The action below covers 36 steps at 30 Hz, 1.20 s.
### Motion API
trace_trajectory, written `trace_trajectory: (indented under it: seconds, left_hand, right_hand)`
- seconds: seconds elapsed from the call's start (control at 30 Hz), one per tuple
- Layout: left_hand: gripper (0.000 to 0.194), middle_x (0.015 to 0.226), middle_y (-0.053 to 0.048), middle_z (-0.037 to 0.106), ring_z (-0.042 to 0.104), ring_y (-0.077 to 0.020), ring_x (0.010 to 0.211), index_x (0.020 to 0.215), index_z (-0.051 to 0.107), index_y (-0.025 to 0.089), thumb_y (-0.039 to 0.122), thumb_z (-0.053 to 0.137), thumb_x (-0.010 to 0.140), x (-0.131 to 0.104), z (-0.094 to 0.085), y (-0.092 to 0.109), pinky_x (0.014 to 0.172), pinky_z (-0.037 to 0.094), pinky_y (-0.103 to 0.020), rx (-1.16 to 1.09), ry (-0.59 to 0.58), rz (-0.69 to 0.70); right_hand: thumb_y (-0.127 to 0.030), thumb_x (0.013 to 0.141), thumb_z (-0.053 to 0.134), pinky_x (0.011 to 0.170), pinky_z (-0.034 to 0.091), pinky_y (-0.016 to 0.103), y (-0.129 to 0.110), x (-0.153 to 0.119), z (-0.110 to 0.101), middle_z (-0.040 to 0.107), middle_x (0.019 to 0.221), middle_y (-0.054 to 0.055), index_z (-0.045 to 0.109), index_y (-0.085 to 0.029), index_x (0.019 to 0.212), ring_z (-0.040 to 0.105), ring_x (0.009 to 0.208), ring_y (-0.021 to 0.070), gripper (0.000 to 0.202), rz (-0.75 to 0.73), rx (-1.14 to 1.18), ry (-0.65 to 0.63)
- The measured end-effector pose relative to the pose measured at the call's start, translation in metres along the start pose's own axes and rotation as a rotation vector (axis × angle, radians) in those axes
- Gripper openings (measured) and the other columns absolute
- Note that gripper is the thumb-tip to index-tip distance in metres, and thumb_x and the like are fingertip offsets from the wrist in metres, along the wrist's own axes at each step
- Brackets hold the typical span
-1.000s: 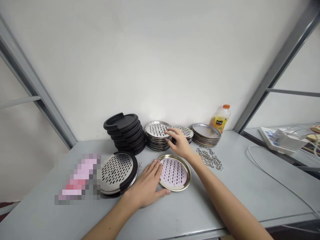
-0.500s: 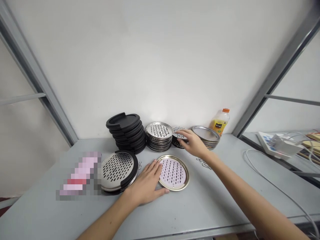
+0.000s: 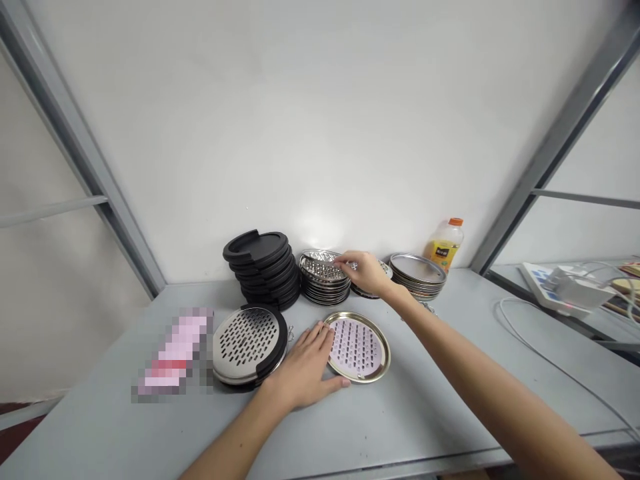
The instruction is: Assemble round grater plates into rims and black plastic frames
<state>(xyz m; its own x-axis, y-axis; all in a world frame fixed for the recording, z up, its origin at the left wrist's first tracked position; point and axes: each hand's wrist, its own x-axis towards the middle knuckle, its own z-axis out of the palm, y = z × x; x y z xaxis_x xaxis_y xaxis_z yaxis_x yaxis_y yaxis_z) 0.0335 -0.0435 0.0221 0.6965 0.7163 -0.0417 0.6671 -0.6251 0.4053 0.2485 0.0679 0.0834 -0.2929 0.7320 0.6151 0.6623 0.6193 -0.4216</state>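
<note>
My left hand (image 3: 306,370) lies with fingers stretched out on the table, its fingertips at the left rim of a gold-rimmed round plate (image 3: 385,363). A lilac-looking grater disc (image 3: 355,347) rests inside that plate. At the back, my right hand (image 3: 365,272) pinches the right edge of a shiny round grater plate (image 3: 316,265), which appears tilted on top of a stack of similar metal plates (image 3: 326,293). Left of my left hand sits a grater disc with oblong slots (image 3: 247,343), partly ringed by a black holder (image 3: 281,327).
A stack of black round holders (image 3: 265,270) stands at the back left. More grater discs (image 3: 386,269), partly hidden by my right hand, a stack of round metal plates (image 3: 419,273) and a juice bottle (image 3: 447,243) line the wall. A white cable (image 3: 540,357) crosses the right side.
My right hand has moved left from the smaller grater discs to the metal stack and taken hold of its top grater plate. My left hand stays by the gold-rimmed plate; the view has shifted slightly.
</note>
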Motion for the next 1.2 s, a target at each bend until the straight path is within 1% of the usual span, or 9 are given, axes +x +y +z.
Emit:
trace_trajectory:
  seconds: [0.13, 0.23, 0.3, 0.37, 0.53, 0.77, 0.9, 1.1, 1.2]
  left_hand:
    - [0.087, 0.155, -0.015, 0.014, 0.009, -0.0288, 0.144, 0.149, 0.018, 0.010, 0.059, 0.051, 0.084, 0.001, 0.000, 0.000, 0.116, 0.015, -0.044, -0.026, 0.016, 0.011]
    - [0.088, 0.155, -0.015, 0.015, 0.010, -0.0291, 0.144, 0.149, 0.017, 0.011, 0.058, 0.052, 0.084, 0.001, 0.001, -0.001, 0.116, 0.016, -0.045, -0.032, 0.024, 0.014]
    - [0.088, 0.155, -0.015, 0.016, 0.011, -0.0294, 0.144, 0.149, 0.017, 0.010, 0.058, 0.053, 0.084, 0.001, 0.001, -0.003, 0.116, 0.017, -0.045, -0.040, 0.034, 0.019]
    - [0.088, 0.155, -0.016, 0.018, 0.012, -0.0302, 0.143, 0.149, 0.019, 0.010, 0.057, 0.054, 0.083, 0.000, 0.002, -0.004, 0.116, 0.019, -0.046, -0.052, 0.045, 0.022]
    - [0.084, 0.155, -0.011, 0.021, 0.020, -0.0321, 0.142, 0.149, 0.020, 0.021, 0.053, 0.059, 0.082, 0.001, 0.006, -0.004, 0.113, 0.026, -0.049, -0.076, 0.178, 0.070]
    - [0.091, 0.157, -0.009, 0.014, 0.023, -0.0270, 0.142, 0.150, -0.002, 0.026, 0.037, 0.061, 0.086, 0.011, 0.010, 0.001, 0.112, 0.031, -0.044, -0.089, 0.492, 0.080]
    - [0.099, 0.158, -0.011, 0.005, 0.028, -0.0297, 0.140, 0.149, -0.009, 0.029, 0.032, 0.066, 0.084, 0.015, 0.011, -0.001, 0.108, 0.037, -0.045, -0.086, 0.588, 0.052]
    - [0.093, 0.158, -0.010, 0.007, 0.019, -0.0303, 0.142, 0.150, -0.002, 0.030, 0.026, 0.065, 0.085, 0.015, 0.007, 0.000, 0.112, 0.031, -0.046, 0.042, 0.720, 0.161]
    - [0.091, 0.158, -0.008, 0.003, 0.017, -0.0298, 0.143, 0.149, -0.001, 0.033, 0.025, 0.064, 0.086, 0.014, 0.004, -0.001, 0.113, 0.029, -0.046, 0.085, 0.726, 0.202]
  right_hand:
    - [-0.034, 0.081, 0.063, 0.075, 0.051, 0.036, 0.011, 0.018, -0.004, 0.073, 0.082, 0.006, 0.073, -0.018, 0.084, 0.065, 0.077, 0.0205, 0.019, 0.187, 0.301, 0.193]
    - [-0.039, 0.074, 0.070, 0.072, 0.051, 0.033, 0.023, 0.029, -0.013, 0.071, 0.078, 0.004, 0.071, -0.017, 0.083, 0.063, 0.074, 0.0177, 0.024, 0.301, 0.554, 0.446]
    - [-0.039, 0.069, 0.075, 0.071, 0.051, 0.030, 0.028, 0.029, -0.024, 0.070, 0.076, 0.001, 0.070, -0.018, 0.082, 0.063, 0.073, 0.0153, 0.024, 0.337, 0.768, 0.596]
    - [-0.036, 0.068, 0.076, 0.071, 0.052, 0.028, 0.030, 0.020, -0.037, 0.070, 0.078, -0.002, 0.068, -0.021, 0.082, 0.063, 0.074, 0.0140, 0.022, 0.371, 1.010, 0.648]
    - [-0.030, 0.079, 0.068, 0.075, 0.057, 0.028, 0.031, -0.029, -0.059, 0.070, 0.080, -0.003, 0.065, -0.024, 0.081, 0.067, 0.079, 0.0147, 0.007, 0.495, 1.349, 0.580]
    - [-0.017, 0.088, 0.053, 0.081, 0.059, 0.033, 0.021, -0.077, -0.033, 0.074, 0.080, -0.001, 0.066, -0.022, 0.088, 0.070, 0.075, 0.0147, 0.014, 0.803, 1.699, 0.472]
    - [-0.017, 0.086, 0.057, 0.085, 0.057, 0.031, 0.014, -0.089, -0.016, 0.075, 0.085, -0.003, 0.067, -0.023, 0.090, 0.070, 0.081, 0.0145, 0.012, 0.737, 1.751, 0.436]
    - [-0.027, 0.081, 0.064, 0.088, 0.054, 0.038, 0.007, -0.093, -0.002, 0.075, 0.084, 0.000, 0.067, -0.022, 0.088, 0.069, 0.091, 0.0209, 0.009, 0.703, 1.652, 0.161]
    - [-0.036, 0.082, 0.063, 0.088, 0.053, 0.043, 0.004, -0.094, 0.004, 0.075, 0.087, 0.002, 0.066, -0.023, 0.088, 0.067, 0.097, 0.0249, 0.015, 0.700, 1.518, 0.084]
